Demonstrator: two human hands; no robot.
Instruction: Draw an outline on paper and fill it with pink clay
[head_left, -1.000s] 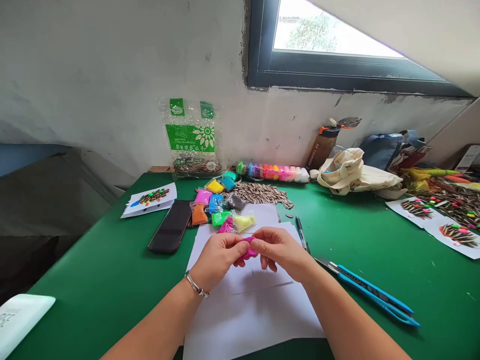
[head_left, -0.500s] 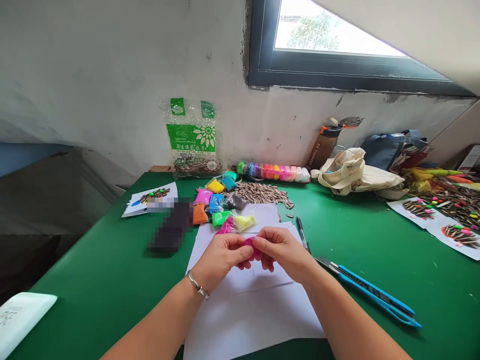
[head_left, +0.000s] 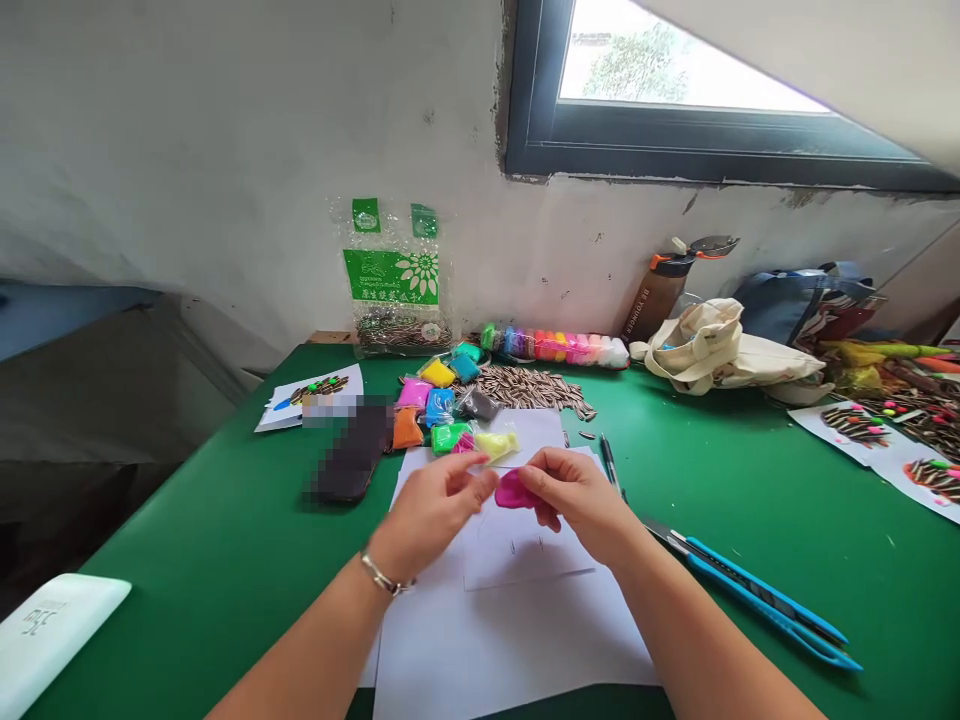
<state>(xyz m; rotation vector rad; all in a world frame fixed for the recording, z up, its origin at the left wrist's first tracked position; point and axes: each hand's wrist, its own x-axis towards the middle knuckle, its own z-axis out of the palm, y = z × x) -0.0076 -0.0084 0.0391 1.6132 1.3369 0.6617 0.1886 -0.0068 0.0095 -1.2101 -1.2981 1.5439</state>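
Between the thumb and fingers of my right hand (head_left: pixel 574 492) is a flattened piece of magenta modelling clay (head_left: pixel 514 490), held above the white paper (head_left: pixel 517 640). My left hand (head_left: pixel 435 505) is just left of the clay, thumb and fingers apart, with nothing visible in it; a small gap shows between them. Beneath my hands, a smaller white sheet (head_left: pixel 525 560) bears a few short dark marks. Behind my left hand sit coloured clay packets, among them a pale yellow one (head_left: pixel 496 445), a green one (head_left: pixel 448 437) and an orange one (head_left: pixel 407 428).
Sunflower seeds (head_left: pixel 525 388) are heaped behind the packets, near a seed bag (head_left: pixel 397 290). A black phone (head_left: pixel 352 460) lies left. On the right are a pen (head_left: pixel 609 462), a blue utility knife (head_left: pixel 772 600), a cloth bag (head_left: pixel 712 350) and a bottle (head_left: pixel 656 295). A white device (head_left: pixel 60 625) lies front left.
My left hand has let go of the magenta clay and moved left, its fingers parting. The clay stays in my right hand and shows more fully. The view has shifted slightly.
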